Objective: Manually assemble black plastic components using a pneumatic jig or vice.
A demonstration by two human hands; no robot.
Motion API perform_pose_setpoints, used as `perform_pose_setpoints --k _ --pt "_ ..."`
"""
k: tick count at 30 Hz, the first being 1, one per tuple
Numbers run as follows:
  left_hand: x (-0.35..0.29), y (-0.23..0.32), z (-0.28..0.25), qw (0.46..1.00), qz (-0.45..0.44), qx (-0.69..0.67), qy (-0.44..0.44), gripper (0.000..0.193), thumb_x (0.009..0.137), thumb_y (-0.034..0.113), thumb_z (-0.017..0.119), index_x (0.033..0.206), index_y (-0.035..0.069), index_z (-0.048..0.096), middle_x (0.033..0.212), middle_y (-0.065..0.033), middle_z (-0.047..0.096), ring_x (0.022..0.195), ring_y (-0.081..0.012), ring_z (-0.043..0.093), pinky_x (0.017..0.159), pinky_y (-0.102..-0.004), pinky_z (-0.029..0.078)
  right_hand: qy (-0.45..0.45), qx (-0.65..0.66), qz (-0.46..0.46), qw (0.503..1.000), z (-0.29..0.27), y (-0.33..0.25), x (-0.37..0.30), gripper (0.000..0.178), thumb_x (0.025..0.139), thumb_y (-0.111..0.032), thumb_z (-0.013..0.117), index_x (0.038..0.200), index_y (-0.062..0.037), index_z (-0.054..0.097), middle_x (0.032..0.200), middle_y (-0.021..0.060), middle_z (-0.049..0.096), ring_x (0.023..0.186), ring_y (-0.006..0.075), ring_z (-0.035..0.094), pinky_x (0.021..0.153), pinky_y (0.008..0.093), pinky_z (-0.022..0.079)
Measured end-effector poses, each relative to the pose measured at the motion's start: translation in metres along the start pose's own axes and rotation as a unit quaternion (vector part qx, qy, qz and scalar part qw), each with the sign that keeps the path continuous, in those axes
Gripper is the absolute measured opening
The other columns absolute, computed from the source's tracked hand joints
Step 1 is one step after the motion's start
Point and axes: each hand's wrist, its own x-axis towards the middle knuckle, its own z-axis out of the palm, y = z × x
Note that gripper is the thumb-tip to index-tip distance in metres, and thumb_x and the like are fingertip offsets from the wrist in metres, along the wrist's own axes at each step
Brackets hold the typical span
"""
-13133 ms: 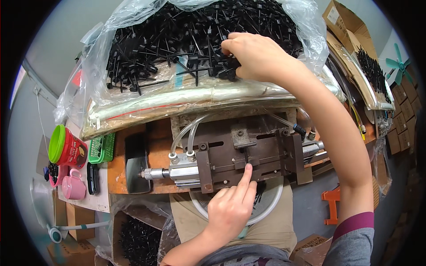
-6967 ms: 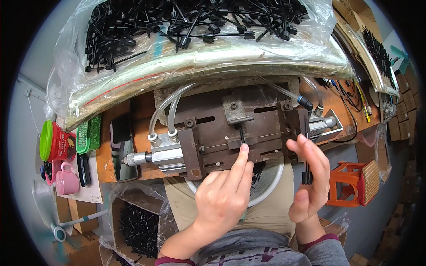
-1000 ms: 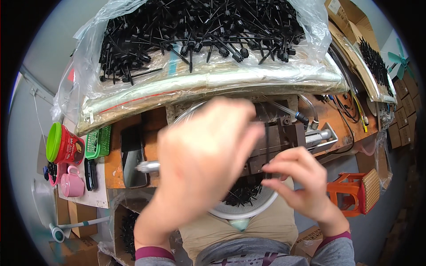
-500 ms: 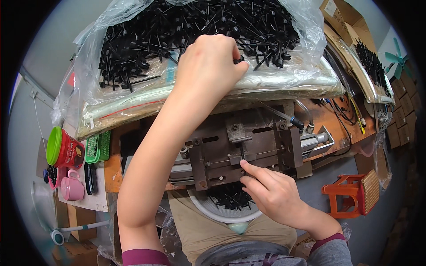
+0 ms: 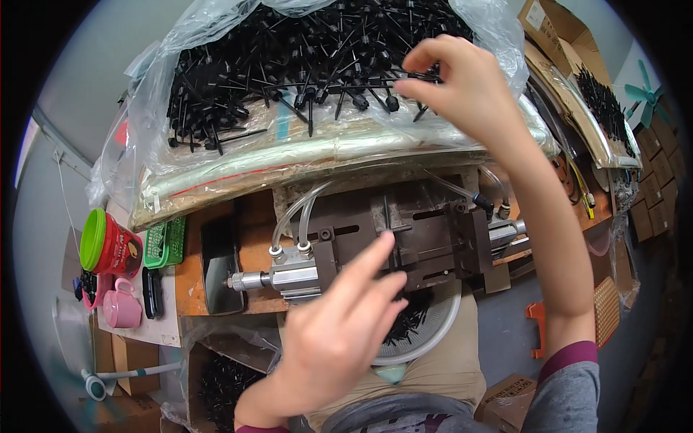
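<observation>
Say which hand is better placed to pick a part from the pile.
Likely the right hand: it hangs, open, at the pile of black stemmed parts, while the left hand is down at the brown metal fixture.

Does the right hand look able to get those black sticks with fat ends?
Probably yes: the right hand is open at the front of the black rods, and the clear plastic bag is spread apart there, leaving the way free.

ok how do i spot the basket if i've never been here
On the wooden bench, find the brown metal fixture. The basket shows below it, over the beige trousers. It holds black parts but is round with a pale rim, unlike the plastic-covered tray above.
</observation>
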Motion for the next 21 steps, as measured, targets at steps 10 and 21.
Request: perform_pose_setpoints --k 10,21 --pt "-0.035 -0.009 0.061 0.991 0.022 0.131 -0.028 0.025 0.073 0.012 0.079 0.094 0.003 0.070 0.127 -0.0177 0.065 0.062 -0.0175 0.066 0.058 -0.0272 0.052 -0.370 -0.049 0.149 0.916 0.046 0.019 0.072 0.059 0.057 -0.035 0.083 0.096 0.0080 0.071 0.096 0.0220 0.071 0.089 0.0296 0.070 0.079 0.0365 0.056" --pt "-0.026 -0.013 0.071 0.983 0.029 0.174 -0.054 0.025 0.070 0.012 0.080 0.091 0.002 0.069 0.126 -0.0218 0.065 0.056 -0.0185 0.066 0.057 -0.0274 0.052 -0.435 -0.090 0.025 0.895 0.027 -0.015 0.064 0.033 0.061 -0.012 0.076 0.089 0.0045 0.067 0.086 0.0180 0.070 0.079 0.0275 0.069 0.070 0.0346 0.056"
